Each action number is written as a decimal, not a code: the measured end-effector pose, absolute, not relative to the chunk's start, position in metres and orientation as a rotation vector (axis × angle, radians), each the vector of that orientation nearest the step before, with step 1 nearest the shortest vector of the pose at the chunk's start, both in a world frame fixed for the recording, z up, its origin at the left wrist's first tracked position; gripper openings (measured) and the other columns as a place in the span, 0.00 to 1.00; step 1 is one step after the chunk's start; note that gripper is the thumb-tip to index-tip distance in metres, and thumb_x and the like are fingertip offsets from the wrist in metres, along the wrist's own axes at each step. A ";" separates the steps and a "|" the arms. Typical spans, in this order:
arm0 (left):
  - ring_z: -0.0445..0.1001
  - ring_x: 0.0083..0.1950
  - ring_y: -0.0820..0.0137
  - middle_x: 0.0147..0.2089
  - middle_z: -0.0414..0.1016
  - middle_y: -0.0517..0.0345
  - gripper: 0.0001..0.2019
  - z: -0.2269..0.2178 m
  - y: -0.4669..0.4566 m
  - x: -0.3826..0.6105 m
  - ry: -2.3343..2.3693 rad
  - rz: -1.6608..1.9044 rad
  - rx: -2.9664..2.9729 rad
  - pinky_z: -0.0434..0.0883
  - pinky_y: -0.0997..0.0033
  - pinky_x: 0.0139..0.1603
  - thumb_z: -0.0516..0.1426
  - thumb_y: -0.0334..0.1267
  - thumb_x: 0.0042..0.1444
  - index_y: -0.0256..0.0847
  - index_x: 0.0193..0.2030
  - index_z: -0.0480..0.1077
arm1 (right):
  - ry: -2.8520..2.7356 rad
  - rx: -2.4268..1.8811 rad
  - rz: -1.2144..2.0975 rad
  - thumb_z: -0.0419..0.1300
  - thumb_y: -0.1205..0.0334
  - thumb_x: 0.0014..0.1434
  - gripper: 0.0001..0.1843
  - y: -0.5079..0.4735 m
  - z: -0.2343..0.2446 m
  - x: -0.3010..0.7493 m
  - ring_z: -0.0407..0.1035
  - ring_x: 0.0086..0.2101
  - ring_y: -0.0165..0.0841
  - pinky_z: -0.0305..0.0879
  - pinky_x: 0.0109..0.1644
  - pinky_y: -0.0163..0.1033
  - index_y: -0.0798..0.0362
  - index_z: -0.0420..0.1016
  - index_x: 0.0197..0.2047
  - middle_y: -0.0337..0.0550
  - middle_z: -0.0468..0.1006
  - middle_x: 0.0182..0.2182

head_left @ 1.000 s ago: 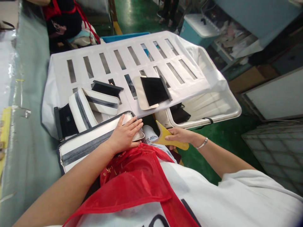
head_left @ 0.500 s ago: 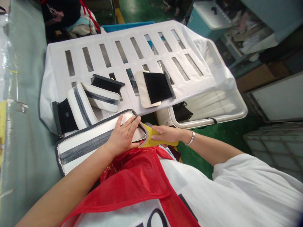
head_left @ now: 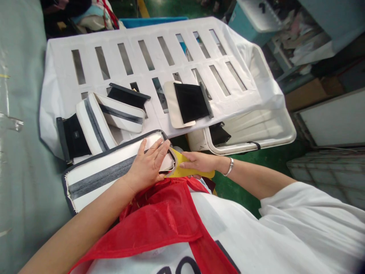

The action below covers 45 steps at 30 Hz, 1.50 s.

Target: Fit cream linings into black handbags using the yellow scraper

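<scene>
A long white case-like piece (head_left: 102,172) with a dark edge and a grey stripe lies in front of me, its rounded end towards the right. My left hand (head_left: 149,160) rests flat on that end, fingers spread. In my right hand (head_left: 196,163) is a flat yellow scraper-like tool (head_left: 182,164), its broad edge against the rounded end of the piece. The tool's exact kind is unclear. My right fingers wrap round its narrower part.
Beyond lies a white slotted board (head_left: 142,80) on a white plastic tub (head_left: 273,142). On the board are a bent white striped strip (head_left: 94,123), black flaps (head_left: 129,95) and a cream piece with a black panel (head_left: 191,104). A teal surface (head_left: 25,152) borders the left.
The view has shifted slightly. Both hands stay at the rounded end, and the yellow tool has turned a little against its edge.
</scene>
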<state>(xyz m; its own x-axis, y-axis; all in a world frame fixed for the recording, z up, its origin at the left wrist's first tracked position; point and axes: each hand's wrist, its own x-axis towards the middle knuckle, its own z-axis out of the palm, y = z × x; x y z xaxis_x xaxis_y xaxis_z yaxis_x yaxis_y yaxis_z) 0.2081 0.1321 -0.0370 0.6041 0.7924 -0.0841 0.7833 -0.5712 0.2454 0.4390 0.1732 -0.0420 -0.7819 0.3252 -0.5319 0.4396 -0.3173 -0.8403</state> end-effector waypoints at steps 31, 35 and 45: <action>0.76 0.43 0.61 0.32 0.81 0.51 0.24 -0.043 0.189 0.278 0.942 -0.118 2.820 0.48 0.42 0.65 0.47 0.48 0.64 0.40 0.31 0.80 | 1.018 1.830 -2.677 0.53 0.48 0.61 0.16 0.097 -0.053 0.384 0.67 0.16 0.31 0.63 0.19 0.35 0.51 0.65 0.31 0.39 0.72 0.16; 0.77 0.40 0.61 0.31 0.81 0.53 0.22 -0.047 0.188 0.280 0.969 -0.010 2.810 0.46 0.40 0.65 0.48 0.46 0.64 0.41 0.30 0.80 | 0.869 1.559 -2.843 0.59 0.50 0.57 0.14 0.094 -0.053 0.399 0.68 0.19 0.29 0.64 0.23 0.32 0.52 0.66 0.33 0.39 0.74 0.19; 0.74 0.45 0.58 0.34 0.79 0.51 0.20 -0.056 0.189 0.285 1.212 0.156 2.770 0.40 0.33 0.66 0.47 0.43 0.64 0.39 0.33 0.78 | 0.854 1.536 -2.804 0.65 0.47 0.50 0.19 0.114 -0.057 0.419 0.61 0.16 0.26 0.54 0.18 0.31 0.53 0.66 0.29 0.35 0.69 0.16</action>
